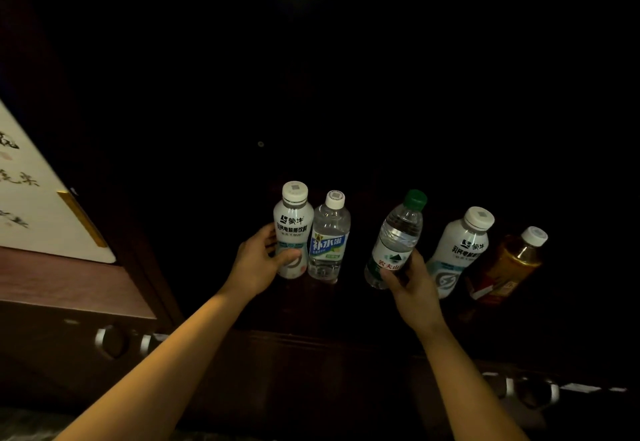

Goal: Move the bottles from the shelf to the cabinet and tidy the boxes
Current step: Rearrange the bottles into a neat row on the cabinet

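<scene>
A dark wooden compartment (346, 94) fills most of the view; whether it is the shelf or the cabinet cannot be told. At the far left, a pale sheet of brush calligraphy (31, 205) with a gold edge strip is seen leaning above a reddish-brown ledge.

Two bare forearms are stretched in from the bottom edge. The left hand (258, 264) is wrapped around the lower body of a white drink bottle (293, 229) with a white cap, which is held upright. Touching it on its right, a clear bottle with a blue label (329, 239) is stood upright.

The right hand (410, 288) is closed around the base of a clear water bottle with a green cap (398, 236), which is tilted to the right and kept apart from the others. Further right, a second white bottle (460, 250) and an amber tea bottle (512, 260) are seen side by side, both leaning in the wide-angle view.

Metal ring handles are fixed to the furniture front below, one at the lower left (110, 340) and one at the lower right (533, 392).
</scene>
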Motion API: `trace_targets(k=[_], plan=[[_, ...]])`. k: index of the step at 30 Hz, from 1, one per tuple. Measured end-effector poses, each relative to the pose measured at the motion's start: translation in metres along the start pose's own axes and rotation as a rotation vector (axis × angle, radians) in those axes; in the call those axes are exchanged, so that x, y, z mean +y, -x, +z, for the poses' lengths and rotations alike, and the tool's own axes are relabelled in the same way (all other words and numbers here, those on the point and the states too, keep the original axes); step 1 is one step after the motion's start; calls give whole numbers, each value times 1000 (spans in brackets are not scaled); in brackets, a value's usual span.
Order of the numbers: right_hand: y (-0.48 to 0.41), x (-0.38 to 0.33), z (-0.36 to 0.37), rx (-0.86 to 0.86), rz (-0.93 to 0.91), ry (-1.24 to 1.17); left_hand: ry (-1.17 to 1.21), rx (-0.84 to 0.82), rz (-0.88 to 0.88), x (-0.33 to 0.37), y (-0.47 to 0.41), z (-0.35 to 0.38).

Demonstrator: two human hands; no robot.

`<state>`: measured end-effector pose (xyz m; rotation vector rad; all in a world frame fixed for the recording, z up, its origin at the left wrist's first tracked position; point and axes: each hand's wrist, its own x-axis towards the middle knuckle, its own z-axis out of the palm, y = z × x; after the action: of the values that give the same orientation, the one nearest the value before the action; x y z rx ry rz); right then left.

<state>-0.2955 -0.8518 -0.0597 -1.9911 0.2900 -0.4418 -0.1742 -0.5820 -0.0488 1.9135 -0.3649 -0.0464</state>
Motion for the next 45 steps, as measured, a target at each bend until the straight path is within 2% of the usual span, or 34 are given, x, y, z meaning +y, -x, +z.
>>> trace_targets(k=[13, 20, 26, 34, 39, 43, 45], plan=[[-6, -5, 34, -73, -20, 31, -15, -16, 15, 5, 3, -1], [2, -11, 26, -100, 26, 14, -14, -31, 13, 7, 4, -2], [42, 5, -20, 164, 63, 156, 3, -31, 5, 7, 3, -3], [51, 35, -85, 327, 180, 237, -5, -14, 9, 5, 3, -2], [29, 33, -95, 198, 155, 102, 20, -6, 9, 7, 4, 0], [16, 31, -98, 74, 59, 36, 49, -6, 19, 9, 6, 2], [11, 33, -96, 67, 53, 25, 56, -4, 19, 10, 5, 2]])
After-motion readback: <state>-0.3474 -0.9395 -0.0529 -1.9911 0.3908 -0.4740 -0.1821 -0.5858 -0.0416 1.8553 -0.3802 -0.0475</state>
